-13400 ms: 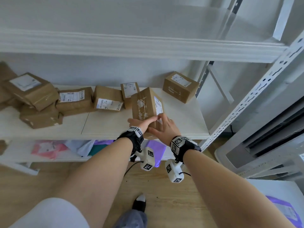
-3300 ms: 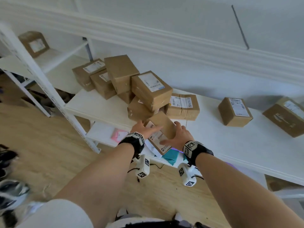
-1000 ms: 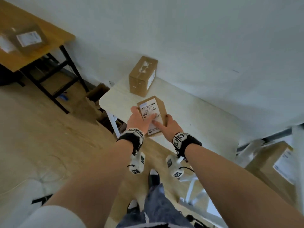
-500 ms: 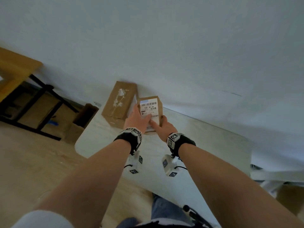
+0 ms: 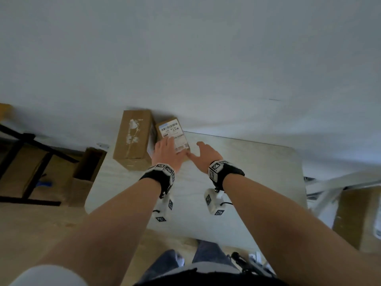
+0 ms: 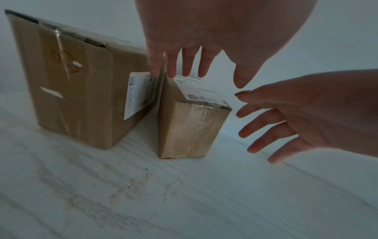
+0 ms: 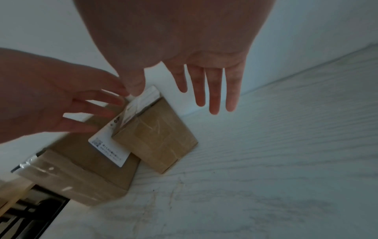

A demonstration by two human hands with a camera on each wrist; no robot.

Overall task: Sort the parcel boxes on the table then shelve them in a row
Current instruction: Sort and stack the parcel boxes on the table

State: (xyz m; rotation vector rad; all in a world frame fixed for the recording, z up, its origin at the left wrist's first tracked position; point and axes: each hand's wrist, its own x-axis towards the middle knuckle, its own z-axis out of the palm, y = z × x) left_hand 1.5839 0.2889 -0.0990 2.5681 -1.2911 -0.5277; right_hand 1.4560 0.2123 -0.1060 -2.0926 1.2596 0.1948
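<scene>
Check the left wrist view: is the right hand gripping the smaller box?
No. The right hand hangs beside the smaller box with its fingers spread, clear of the cardboard.

A plain indoor room is serving as a small parcel-handling or storage space. Taped cardboard parcel boxes (image 5: 134,139) with printed barcode labels are sitting on a white table (image 5: 247,172) against a bare pale wall (image 5: 206,58), and another labelled carton (image 5: 358,219) is resting beside a white metal shelving frame (image 5: 329,186) at the right. A light wooden floor (image 5: 41,230) is running underneath, where an open cardboard box (image 5: 86,172) and a black-framed wooden table (image 5: 20,145) are standing at the left.
</scene>
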